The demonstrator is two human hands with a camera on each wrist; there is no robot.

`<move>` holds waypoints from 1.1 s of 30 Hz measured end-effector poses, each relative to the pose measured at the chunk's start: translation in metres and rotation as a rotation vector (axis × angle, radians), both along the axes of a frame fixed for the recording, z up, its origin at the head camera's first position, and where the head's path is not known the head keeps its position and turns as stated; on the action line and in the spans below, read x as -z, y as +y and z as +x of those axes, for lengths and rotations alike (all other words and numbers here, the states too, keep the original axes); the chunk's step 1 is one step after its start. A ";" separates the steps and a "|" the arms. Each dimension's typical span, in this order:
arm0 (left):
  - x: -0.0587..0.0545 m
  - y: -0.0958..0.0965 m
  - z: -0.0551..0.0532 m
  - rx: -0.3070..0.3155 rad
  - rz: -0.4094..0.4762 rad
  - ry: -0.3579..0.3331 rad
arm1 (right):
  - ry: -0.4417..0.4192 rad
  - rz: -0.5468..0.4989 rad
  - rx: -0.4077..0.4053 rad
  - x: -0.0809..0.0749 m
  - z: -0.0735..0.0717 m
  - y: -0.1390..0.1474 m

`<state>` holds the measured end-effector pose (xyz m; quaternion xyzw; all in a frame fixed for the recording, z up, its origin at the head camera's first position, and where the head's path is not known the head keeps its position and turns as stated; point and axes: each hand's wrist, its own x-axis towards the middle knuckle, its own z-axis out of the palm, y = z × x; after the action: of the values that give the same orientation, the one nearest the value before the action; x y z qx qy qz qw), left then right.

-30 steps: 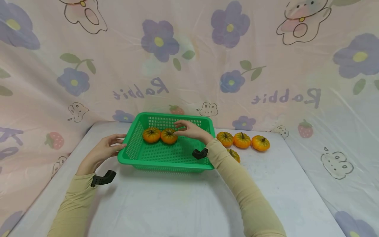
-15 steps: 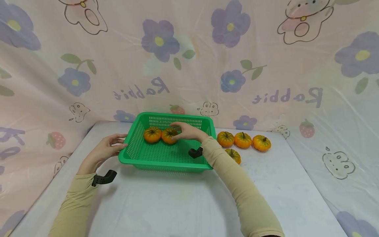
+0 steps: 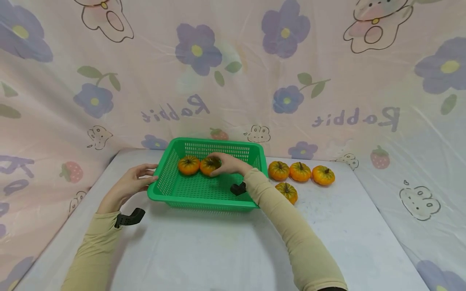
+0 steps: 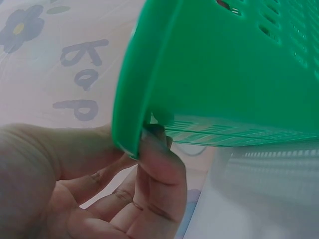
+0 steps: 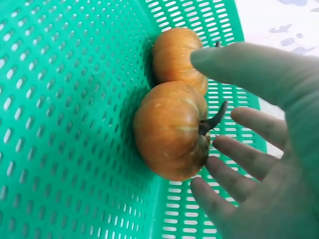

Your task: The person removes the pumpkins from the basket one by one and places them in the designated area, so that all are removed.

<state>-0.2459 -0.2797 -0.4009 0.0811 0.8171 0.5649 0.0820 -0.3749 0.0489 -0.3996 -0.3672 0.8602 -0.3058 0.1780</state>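
Note:
A green plastic basket point(image 3: 204, 202) stands on the table, with two small orange pumpkins side by side in it: a left pumpkin point(image 3: 189, 165) and a right pumpkin point(image 3: 210, 166). My left hand point(image 3: 128, 185) pinches the basket's left rim between thumb and fingers, as the rim point(image 4: 130, 94) in the left wrist view shows. Inside the basket, my right hand point(image 3: 227, 164) reaches over the right pumpkin. In the right wrist view its fingers are spread beside that nearer pumpkin point(image 5: 168, 130) and its stem, fingertips close to the skin; contact is unclear.
Right of the basket on the white table point(image 3: 204, 250) lie several more pumpkins: three in a back row, including a middle one point(image 3: 300, 172), and one in front point(image 3: 286, 192), partly behind my right sleeve. A printed curtain point(image 3: 233, 89) hangs behind the table.
My right hand has moved slightly left and lower, its thumb and fingers now around the right pumpkin. The left hand stays at the rim, and the pumpkins keep their places.

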 end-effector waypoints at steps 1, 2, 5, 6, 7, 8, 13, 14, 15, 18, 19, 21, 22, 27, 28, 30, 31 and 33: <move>0.000 0.000 0.000 0.001 0.000 -0.001 | 0.008 0.003 0.000 0.001 -0.001 0.000; 0.000 0.000 0.000 0.001 -0.002 -0.001 | 0.012 0.007 0.001 0.002 -0.001 -0.001; 0.000 0.000 0.000 0.003 -0.008 -0.005 | 0.015 0.011 0.005 0.003 -0.001 -0.002; 0.000 0.000 0.000 0.003 -0.008 -0.007 | 0.016 0.013 0.006 0.004 -0.001 -0.002; -0.001 0.000 0.000 0.003 -0.008 -0.008 | 0.016 0.013 0.006 0.004 -0.001 -0.002; -0.001 0.000 0.000 0.003 -0.009 -0.008 | 0.017 0.012 0.007 0.004 -0.001 -0.002; -0.002 0.001 0.000 0.006 0.002 -0.003 | 0.027 0.011 0.008 0.005 -0.003 -0.003; -0.002 0.000 0.000 0.006 0.002 -0.002 | 0.031 0.013 0.007 0.005 -0.003 -0.003; -0.002 0.000 0.000 0.006 0.002 -0.002 | 0.035 0.014 0.004 0.005 -0.003 -0.004; -0.003 0.000 0.001 0.006 -0.002 -0.001 | 0.051 0.027 0.001 0.005 -0.003 -0.005; -0.003 0.000 0.001 0.007 -0.002 0.000 | 0.059 0.038 0.002 0.005 -0.003 -0.005; -0.003 0.000 0.001 0.007 -0.002 0.003 | 0.073 0.054 0.004 0.005 -0.002 -0.006; -0.003 0.000 0.001 0.008 -0.002 0.004 | 0.079 0.060 0.005 0.005 -0.002 -0.006; -0.004 -0.001 0.001 -0.002 -0.009 0.007 | 0.099 0.066 -0.006 0.005 -0.002 -0.009; -0.004 -0.001 0.001 -0.002 -0.009 0.007 | 0.099 0.065 -0.010 0.005 -0.002 -0.010; -0.003 -0.001 0.000 0.001 -0.008 0.007 | 0.104 0.073 -0.017 0.006 -0.002 -0.011; -0.003 -0.001 0.000 0.002 -0.007 0.007 | 0.103 0.075 -0.018 0.007 -0.002 -0.011; -0.002 -0.001 0.000 0.005 -0.002 0.006 | 0.105 0.081 -0.018 0.007 -0.002 -0.011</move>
<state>-0.2461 -0.2804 -0.3988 0.0848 0.8178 0.5635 0.0809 -0.3772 0.0374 -0.4065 -0.3831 0.8767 -0.2495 0.1499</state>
